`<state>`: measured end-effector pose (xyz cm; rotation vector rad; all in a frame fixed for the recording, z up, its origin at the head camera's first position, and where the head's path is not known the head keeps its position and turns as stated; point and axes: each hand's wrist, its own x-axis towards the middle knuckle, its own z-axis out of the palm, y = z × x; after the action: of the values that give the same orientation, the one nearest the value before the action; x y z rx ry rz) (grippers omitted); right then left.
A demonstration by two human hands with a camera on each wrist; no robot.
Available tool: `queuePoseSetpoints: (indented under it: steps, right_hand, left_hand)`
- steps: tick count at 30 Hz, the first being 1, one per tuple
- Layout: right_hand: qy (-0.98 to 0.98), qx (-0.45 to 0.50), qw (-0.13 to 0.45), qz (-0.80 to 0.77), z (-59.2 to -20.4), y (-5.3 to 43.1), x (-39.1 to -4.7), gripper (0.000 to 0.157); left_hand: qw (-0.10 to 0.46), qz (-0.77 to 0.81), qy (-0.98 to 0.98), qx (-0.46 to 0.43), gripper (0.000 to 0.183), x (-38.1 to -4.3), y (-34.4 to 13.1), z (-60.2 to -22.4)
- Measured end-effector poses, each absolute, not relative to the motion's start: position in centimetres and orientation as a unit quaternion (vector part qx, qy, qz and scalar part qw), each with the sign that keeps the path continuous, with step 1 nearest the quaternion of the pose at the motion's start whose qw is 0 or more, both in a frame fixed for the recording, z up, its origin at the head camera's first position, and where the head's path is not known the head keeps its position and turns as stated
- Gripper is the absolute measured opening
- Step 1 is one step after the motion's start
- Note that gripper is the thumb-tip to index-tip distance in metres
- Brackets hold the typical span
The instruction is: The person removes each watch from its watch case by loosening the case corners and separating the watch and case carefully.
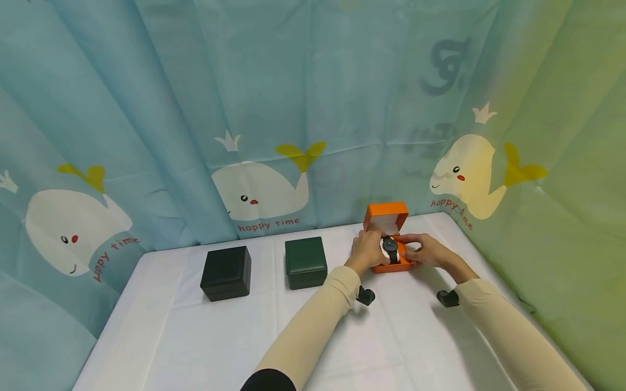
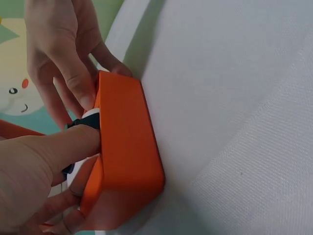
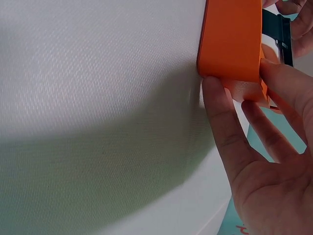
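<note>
An orange watch box stands with its lid raised at the back right of the table. Inside it sits a black wristwatch around a white cushion. My left hand grips the watch from the left, its thumb on the strap in the left wrist view; some of its fingertips are hidden inside the box. On the other side, my right hand holds the right end of the box. In the right wrist view its fingers touch the box's outer corner and its thumb lies at the rim.
A closed green box stands left of the orange one, and a closed black box farther left. All are on a white-covered table. Behind hangs a blue curtain with whale prints; a greenish part borders the right side.
</note>
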<state>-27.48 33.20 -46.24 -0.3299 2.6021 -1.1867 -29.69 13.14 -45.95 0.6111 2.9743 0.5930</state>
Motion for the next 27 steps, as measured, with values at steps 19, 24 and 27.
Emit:
queuePoseSetpoints:
  steps: [19, 24, 27]
  right_hand:
    - [0.899, -0.11, 0.127, -0.404, -45.99, 33.01, -27.47, 0.055]
    - [0.9, -0.112, 0.128, -0.401, -46.17, 33.02, -27.43, 0.055]
    - [0.898, -0.11, 0.129, -0.406, -46.08, 33.04, -27.31, 0.055]
  left_hand:
    - [-0.009, 0.227, 0.952, 0.204, 0.065, -29.81, 12.76, -46.58]
    - [-0.037, 0.255, 0.941, 0.218, 0.069, -29.93, 12.65, -46.84]
    - [-0.051, 0.285, 0.928, 0.235, 0.07, -29.93, 12.48, -46.51]
